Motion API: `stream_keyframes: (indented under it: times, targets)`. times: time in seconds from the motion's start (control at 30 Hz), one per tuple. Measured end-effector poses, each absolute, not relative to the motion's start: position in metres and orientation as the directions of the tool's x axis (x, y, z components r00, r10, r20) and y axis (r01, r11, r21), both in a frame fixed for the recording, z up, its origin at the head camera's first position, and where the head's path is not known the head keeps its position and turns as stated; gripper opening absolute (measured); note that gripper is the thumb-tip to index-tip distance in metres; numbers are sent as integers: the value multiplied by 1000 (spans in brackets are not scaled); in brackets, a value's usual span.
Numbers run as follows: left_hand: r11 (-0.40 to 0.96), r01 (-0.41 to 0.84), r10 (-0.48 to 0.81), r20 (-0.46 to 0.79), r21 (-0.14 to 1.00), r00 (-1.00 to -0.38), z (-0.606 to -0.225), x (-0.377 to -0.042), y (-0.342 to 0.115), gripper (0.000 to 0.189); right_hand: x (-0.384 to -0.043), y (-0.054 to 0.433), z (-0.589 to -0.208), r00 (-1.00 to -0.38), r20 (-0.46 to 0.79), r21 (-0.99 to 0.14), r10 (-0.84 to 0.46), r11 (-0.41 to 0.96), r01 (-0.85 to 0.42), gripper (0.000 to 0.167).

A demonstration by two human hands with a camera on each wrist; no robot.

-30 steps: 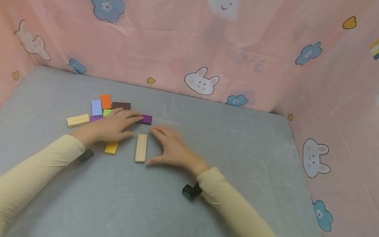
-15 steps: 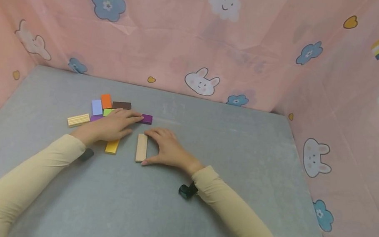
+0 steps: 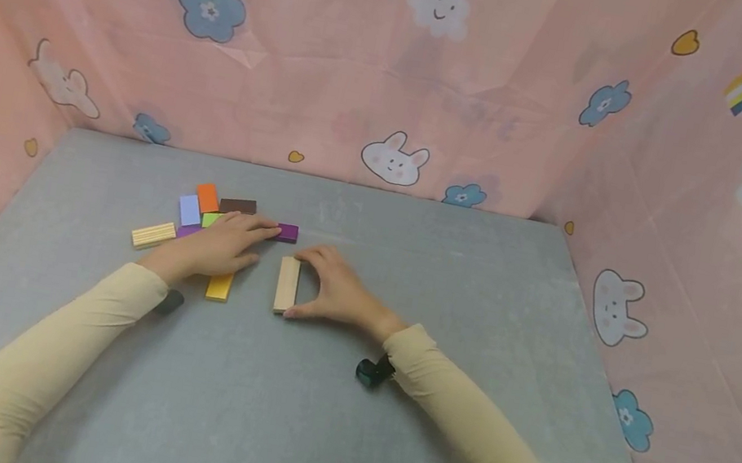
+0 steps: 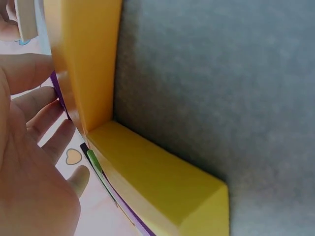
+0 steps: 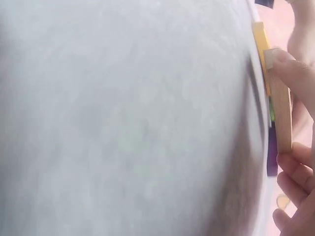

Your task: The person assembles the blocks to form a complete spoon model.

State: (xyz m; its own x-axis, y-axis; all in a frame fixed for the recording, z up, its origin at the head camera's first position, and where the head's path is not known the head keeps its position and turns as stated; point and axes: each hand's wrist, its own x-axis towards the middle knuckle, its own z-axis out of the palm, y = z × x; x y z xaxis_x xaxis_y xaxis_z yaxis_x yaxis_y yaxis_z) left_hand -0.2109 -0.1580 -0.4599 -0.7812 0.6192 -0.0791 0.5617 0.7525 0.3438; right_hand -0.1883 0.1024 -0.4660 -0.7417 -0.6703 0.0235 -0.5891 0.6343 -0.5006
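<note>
My right hand (image 3: 345, 293) pinches a plain wooden block (image 3: 287, 285) end to end, thumb at the near end and fingers at the far end. In the right wrist view the wooden block (image 5: 282, 110) is held off the grey table. My left hand (image 3: 215, 245) lies over a group of coloured blocks, fingers extended, fingertips at a dark purple block (image 3: 288, 233). A yellow block (image 3: 220, 287) sticks out below that hand. The left wrist view shows an orange-yellow block (image 4: 91, 64) and a yellow block (image 4: 157, 172) close up. The left palm hides part of the group.
Around the left hand lie an orange block (image 3: 207, 198), a light blue block (image 3: 190, 211), a dark brown block (image 3: 237, 205), a green block (image 3: 211, 220) and a striped wooden block (image 3: 153, 235). Pink patterned cloth (image 3: 336, 93) hangs behind the grey table (image 3: 337, 424) and along its sides.
My right hand has closed in on the wooden block, taken it by its ends and raised it slightly, shifting it a little right and away from me. The left hand stays nearly still.
</note>
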Motion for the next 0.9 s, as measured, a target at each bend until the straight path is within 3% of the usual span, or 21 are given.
stream_keyframes:
  times: [0.67,0.9]
  targets:
    - [756,554,613,-83,348,-785,-462,-211,-157,60,-184,193,-466,-831,35,-580,-556,666,-470,92]
    - [756,552,611,-78,352,-788,-460,-210,-157,59,-183,222,-463,-854,-27,-583,-519,702,-408,92]
